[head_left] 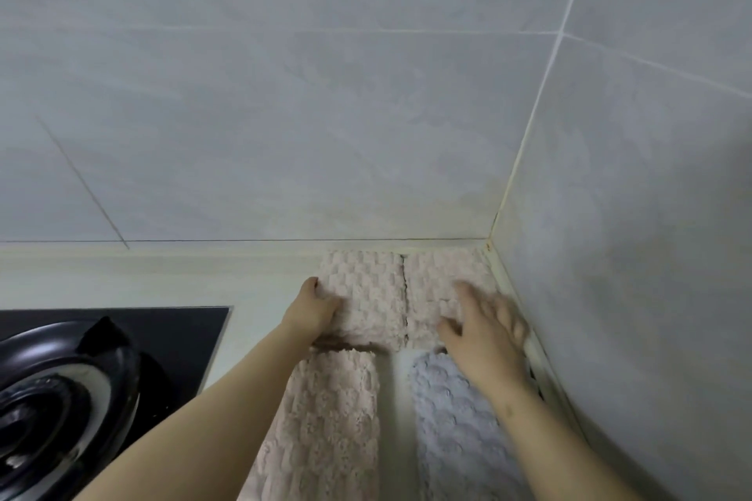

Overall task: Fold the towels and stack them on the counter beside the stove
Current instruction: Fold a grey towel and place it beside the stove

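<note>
Towels, waffle-textured: left pink towel [366, 297] and right pink towel [435, 289] lie folded, edges touching, in back corner of cream counter [252, 289]. Your left hand [311, 311] grips left pink towel's edge, thumb on top. Your right hand [484, 329], blurred, fingers spread, is over right pink towel. Nearer you: third pink towel [329, 419], lilac towel [451, 419]. Black stove [183, 334] at left; grey tiled walls [285, 114].

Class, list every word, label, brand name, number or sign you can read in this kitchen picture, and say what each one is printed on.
None: no readable text appears anywhere in this view.
The pink towels, the grey towel, the stove, the counter and the wall tiles show no words, labels, brands, numbers or signs.
</note>
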`<state>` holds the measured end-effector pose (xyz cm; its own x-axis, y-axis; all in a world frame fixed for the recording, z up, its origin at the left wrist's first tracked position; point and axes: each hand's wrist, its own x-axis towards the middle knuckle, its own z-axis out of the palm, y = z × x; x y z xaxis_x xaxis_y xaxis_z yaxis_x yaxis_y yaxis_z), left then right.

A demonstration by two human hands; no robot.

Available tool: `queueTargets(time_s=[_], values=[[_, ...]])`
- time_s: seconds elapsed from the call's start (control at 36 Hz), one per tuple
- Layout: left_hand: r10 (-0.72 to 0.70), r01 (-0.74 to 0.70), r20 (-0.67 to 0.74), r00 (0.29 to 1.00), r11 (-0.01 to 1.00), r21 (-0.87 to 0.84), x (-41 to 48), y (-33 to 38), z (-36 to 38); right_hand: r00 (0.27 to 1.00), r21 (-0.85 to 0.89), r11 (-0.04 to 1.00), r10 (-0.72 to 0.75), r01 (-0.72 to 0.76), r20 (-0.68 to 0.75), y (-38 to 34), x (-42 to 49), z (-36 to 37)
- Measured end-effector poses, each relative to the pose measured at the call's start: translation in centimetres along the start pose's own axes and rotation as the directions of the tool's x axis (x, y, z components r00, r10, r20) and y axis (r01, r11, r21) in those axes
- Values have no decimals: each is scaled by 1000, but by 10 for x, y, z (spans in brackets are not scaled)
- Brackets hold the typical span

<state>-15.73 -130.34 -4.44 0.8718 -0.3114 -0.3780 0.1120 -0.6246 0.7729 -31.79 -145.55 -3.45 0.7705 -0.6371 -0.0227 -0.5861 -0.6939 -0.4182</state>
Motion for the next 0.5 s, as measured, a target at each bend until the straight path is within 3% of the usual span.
queueTargets(time_s=[0.06, 0.14, 0.28, 0.39, 0.5], values=[[34, -34, -3, 999, 998, 47, -6, 2, -4, 986, -42, 997, -51, 58, 160, -1, -1, -2], [111, -109, -16, 994, 989, 102, -21, 5, -12, 970, -72, 995, -49, 68, 240, -5, -7, -3], [149, -146, -54, 987, 987, 62, -52, -11, -31, 994, -37, 998, -50, 53, 93, -8, -23, -10], [61, -66, -75, 995, 996, -66, -74, -34, -43, 999, -44, 998, -44, 45, 22, -8, -50, -11], [-6, 3, -61, 998, 998, -59, -95, -56, -49, 1000, -28, 1000, 5, -4, 6, -1, -80, -7]])
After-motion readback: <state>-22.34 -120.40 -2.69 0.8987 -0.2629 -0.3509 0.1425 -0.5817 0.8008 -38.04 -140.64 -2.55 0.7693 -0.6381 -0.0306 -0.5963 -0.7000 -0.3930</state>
